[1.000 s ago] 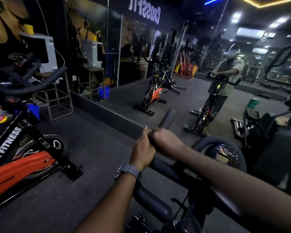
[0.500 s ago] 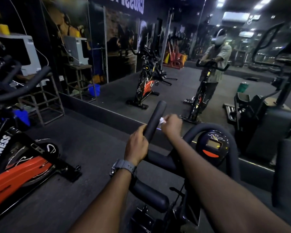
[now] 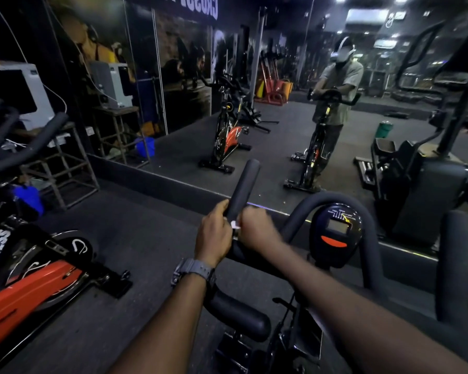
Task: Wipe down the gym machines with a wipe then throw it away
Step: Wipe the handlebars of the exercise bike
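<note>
A small white wipe (image 3: 235,225) shows crumpled between both hands on the black grip (image 3: 242,188). Left hand (image 3: 214,236) curls round the grip; right hand (image 3: 257,229) clamps the wipe against it.

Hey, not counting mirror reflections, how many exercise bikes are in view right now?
2. One is the black bike directly under the hands, and one is the orange bike on the floor at left. Others may sit beyond the frame.

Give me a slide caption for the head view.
Left hand grips bike handlebar while right hand rubs wipe along it.
</note>
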A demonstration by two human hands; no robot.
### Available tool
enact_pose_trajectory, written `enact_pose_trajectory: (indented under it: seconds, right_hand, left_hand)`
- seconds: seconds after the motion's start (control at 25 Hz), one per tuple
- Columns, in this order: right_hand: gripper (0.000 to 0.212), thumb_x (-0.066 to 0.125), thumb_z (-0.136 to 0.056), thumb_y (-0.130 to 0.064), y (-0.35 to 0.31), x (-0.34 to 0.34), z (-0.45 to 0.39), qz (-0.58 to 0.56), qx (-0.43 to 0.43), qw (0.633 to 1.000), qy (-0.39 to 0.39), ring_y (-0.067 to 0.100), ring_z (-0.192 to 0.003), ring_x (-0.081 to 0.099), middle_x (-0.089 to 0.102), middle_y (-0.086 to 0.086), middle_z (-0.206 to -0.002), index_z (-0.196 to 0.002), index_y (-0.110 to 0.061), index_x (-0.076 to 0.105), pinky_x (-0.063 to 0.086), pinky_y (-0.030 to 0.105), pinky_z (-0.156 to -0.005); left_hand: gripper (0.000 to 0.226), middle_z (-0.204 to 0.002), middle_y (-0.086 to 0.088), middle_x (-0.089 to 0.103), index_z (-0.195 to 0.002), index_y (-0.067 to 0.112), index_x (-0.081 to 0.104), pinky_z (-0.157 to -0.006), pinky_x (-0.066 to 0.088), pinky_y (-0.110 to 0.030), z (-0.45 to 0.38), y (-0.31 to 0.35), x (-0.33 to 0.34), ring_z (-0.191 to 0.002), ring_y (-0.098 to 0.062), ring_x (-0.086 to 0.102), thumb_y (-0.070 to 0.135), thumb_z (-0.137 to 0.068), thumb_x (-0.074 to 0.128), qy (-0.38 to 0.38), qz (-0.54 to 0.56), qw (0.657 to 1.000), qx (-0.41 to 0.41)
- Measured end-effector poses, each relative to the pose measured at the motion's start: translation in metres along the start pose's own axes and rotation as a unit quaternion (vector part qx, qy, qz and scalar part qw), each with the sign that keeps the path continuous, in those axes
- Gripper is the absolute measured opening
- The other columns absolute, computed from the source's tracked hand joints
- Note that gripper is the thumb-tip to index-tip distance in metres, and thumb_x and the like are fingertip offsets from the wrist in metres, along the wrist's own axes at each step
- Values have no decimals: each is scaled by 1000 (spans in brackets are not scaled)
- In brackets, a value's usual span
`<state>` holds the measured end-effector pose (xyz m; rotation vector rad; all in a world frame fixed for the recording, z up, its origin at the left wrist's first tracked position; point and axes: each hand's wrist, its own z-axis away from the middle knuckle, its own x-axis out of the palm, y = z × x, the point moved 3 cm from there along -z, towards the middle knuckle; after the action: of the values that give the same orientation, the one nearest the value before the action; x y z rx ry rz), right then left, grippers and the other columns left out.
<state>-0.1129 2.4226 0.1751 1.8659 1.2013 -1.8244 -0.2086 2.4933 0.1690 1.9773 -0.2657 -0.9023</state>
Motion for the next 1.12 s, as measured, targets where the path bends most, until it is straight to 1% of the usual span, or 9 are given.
enact_pose_trajectory:
  seconds: [0.2,0.36,0.48,0.56,0.64,0.76,0.88,1.0,1.12]
  right_hand:
    - [18,57,-81,-7,6,-39,-28,-80,94,984,131,31,-83,70,73,13,-81,-80,-12,74,49,26,-64]
    - [18,58,-82,-18,-8,3,5,6,-35,999,24,33,-90,69,72,13,-89,-93,-13,71,52,31,-67]
    - [18,60,-81,-9,1,-29,-20,-65,30,993,92,26,-86,70,72,5,-75,-85,-16,76,46,22,-57]
    - [22,56,-82,-13,0,-28,-19,-70,44,990,116,28,-88,69,72,8,-86,-91,-18,76,47,25,-62]
    - [29,52,-80,-23,-5,-4,1,-42,-23,997,63,30,-96,67,70,8,-100,-101,-19,71,51,30,-71]
    - [33,56,-84,-18,-4,12,18,-6,-100,995,1,32,-103,61,61,10,-112,-116,-15,62,50,35,-78]
    - [31,53,-83,-18,-3,13,14,-28,-51,997,53,33,-101,63,63,9,-108,-111,-22,65,50,33,-76]
    - [21,57,-83,-23,-7,-6,1,-89,-42,990,99,29,-90,68,71,8,-94,-97,-20,72,53,31,-71]
    - [17,59,-88,-15,0,-42,-23,-151,68,969,183,33,-92,66,67,12,-100,-98,-17,72,46,30,-69]
  left_hand:
    - [46,-127,-11,65,-136,14,55,-87,43,-28,0,-2,2,-115,-29,60,1,-93,44,4,-14,1000,-9]
    - [47,-125,-12,67,-135,16,56,-89,45,-30,-3,-6,3,-115,-30,60,2,-92,48,4,-3,1000,-13]
    - [37,-122,-4,68,-130,20,60,-81,41,-24,0,-3,2,-111,-23,61,11,-96,49,3,18,1000,-20]
    - [39,-122,-1,69,-128,23,62,-85,44,-24,-1,-7,3,-112,-20,62,9,-95,47,8,21,1000,-15]
    - [41,-122,-4,69,-127,19,64,-93,48,-28,-3,-10,3,-113,-21,63,4,-91,49,5,15,1000,-15]
    - [44,-122,-7,69,-127,15,64,-95,51,-33,-3,-6,3,-111,-23,64,0,-88,50,2,-3,1000,-24]
    - [44,-120,-6,71,-126,17,65,-93,52,-36,-3,-9,4,-109,-23,65,2,-87,51,11,3,1000,-27]
    - [30,-113,3,73,-118,25,68,-89,52,-33,-3,-14,4,-105,-17,66,17,-92,55,24,33,998,-39]
    - [37,-122,2,69,-126,24,64,-92,46,-25,-4,-14,6,-112,-17,63,14,-93,53,16,12,999,-32]
